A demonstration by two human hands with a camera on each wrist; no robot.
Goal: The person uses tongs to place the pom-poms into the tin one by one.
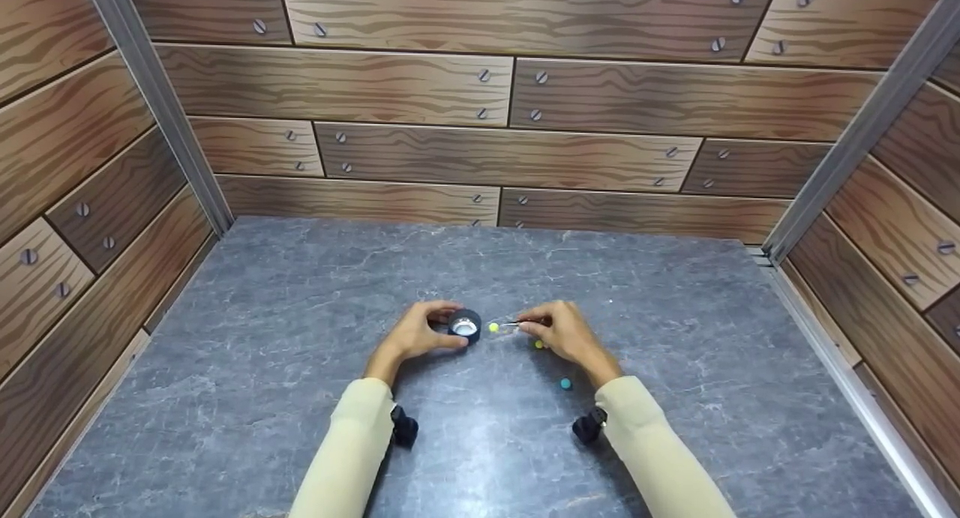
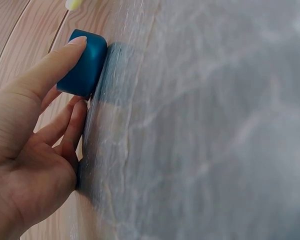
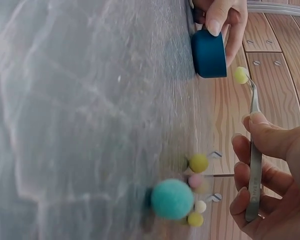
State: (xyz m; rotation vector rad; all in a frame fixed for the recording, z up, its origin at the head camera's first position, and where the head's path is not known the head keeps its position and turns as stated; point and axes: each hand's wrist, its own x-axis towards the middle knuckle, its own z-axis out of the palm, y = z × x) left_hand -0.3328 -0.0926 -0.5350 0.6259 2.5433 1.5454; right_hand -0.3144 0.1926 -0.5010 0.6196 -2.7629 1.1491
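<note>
A small dark blue cup point(image 1: 465, 326) with a shiny inside stands on the table. My left hand point(image 1: 418, 330) holds it by the sides, thumb on the near wall, as the left wrist view shows with the blue cup point(image 2: 86, 64). My right hand point(image 1: 562, 330) pinches metal tweezers point(image 3: 255, 150) with a bent tip. In their tips sits a pale yellow ball point(image 3: 241, 75), raised above the table and just right of the cup in the head view. Below the right hand lie a teal ball point(image 3: 172, 199), a yellow ball point(image 3: 198, 163) and a pink ball point(image 3: 195, 180).
Another yellow ball point(image 3: 195, 219) and a whitish ball point(image 3: 200, 206) lie beside the teal one. The grey marbled table point(image 1: 300, 278) is bounded by wood-patterned walls point(image 1: 420, 87) and metal posts point(image 1: 161, 91). Dark wrist cameras point(image 1: 405, 428) hang at both cuffs.
</note>
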